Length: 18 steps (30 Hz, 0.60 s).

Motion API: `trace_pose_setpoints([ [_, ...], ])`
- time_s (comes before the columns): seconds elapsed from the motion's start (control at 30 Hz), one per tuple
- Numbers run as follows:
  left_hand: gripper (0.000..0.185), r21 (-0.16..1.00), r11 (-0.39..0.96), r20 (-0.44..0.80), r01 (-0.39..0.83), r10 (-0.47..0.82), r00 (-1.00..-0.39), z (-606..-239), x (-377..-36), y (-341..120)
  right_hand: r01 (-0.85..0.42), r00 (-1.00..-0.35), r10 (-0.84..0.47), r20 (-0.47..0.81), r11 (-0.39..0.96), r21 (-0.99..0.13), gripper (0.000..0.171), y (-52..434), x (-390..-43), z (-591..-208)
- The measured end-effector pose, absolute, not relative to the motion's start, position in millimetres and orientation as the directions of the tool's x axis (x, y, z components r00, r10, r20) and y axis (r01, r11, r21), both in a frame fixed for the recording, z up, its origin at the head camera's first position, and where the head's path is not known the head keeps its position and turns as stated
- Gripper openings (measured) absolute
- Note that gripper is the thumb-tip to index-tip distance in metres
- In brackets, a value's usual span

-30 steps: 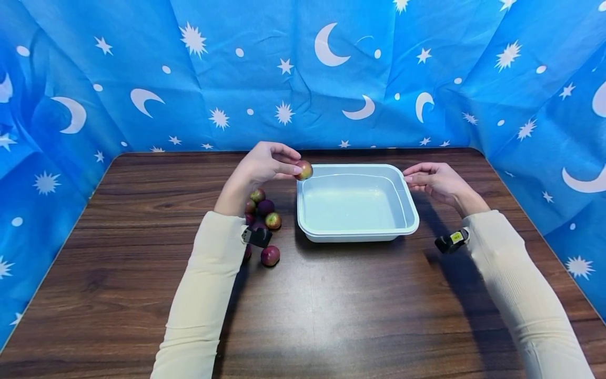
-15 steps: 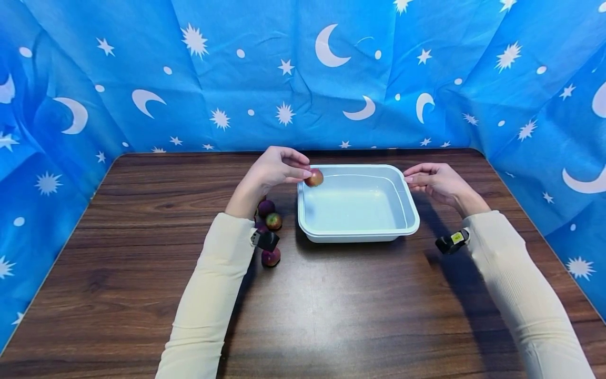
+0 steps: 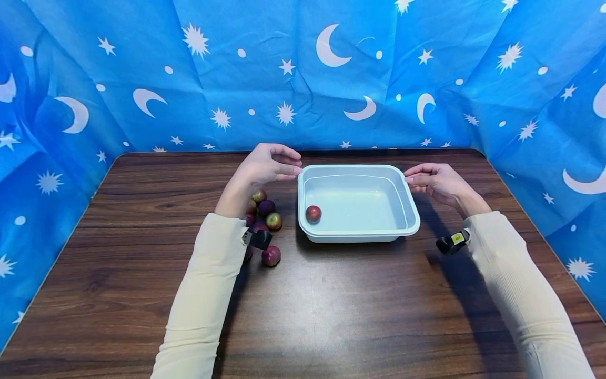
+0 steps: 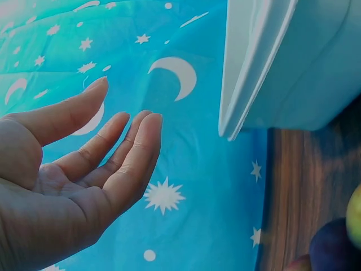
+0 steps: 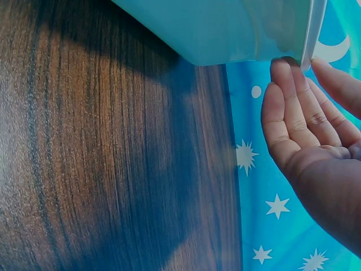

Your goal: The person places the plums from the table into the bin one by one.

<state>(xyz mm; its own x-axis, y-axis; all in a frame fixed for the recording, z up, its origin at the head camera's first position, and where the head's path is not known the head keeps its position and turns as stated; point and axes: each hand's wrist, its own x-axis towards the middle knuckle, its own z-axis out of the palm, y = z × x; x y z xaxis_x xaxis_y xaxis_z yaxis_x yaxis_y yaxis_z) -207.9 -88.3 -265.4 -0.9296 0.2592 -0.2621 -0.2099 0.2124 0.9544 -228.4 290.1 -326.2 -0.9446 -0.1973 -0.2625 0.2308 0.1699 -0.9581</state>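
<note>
A light blue-white plastic basin [image 3: 357, 202] stands on the table, with one reddish plum [image 3: 313, 213] on its floor near the front left corner. My left hand [image 3: 272, 163] is just left of the basin's back left corner, holding nothing; in the left wrist view its fingers [image 4: 135, 164] curve loosely, apart from the thumb. My right hand [image 3: 437, 184] pinches the basin's right rim between thumb and fingertips, as the right wrist view shows with the rim [image 5: 313, 34] between them. Under the left forearm lies a group of plums [image 3: 267, 208], partly hidden by the wrist.
One dark red plum [image 3: 271, 256] lies nearer the front than the others. The brown wooden table [image 3: 360, 305] reaches back to a blue cloth [image 3: 303, 79] with moons and stars. Both wrists wear a black camera [image 3: 258, 238].
My left hand moved right over the basin's left side with a plum, let it go, and drew back left. The plum now lies in the basin. My right hand stayed at the rim.
</note>
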Motion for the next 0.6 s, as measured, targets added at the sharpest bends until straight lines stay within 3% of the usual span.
trace_pose_setpoints([
  [0.6, 0.034, 0.955, 0.216, -0.249, -0.206, 0.195, -0.949, -266.0, -204.4, -127.3, 0.236, -0.943, -0.204, -0.264, 0.153, -0.960, 0.013, 290.5, -228.6, -326.4],
])
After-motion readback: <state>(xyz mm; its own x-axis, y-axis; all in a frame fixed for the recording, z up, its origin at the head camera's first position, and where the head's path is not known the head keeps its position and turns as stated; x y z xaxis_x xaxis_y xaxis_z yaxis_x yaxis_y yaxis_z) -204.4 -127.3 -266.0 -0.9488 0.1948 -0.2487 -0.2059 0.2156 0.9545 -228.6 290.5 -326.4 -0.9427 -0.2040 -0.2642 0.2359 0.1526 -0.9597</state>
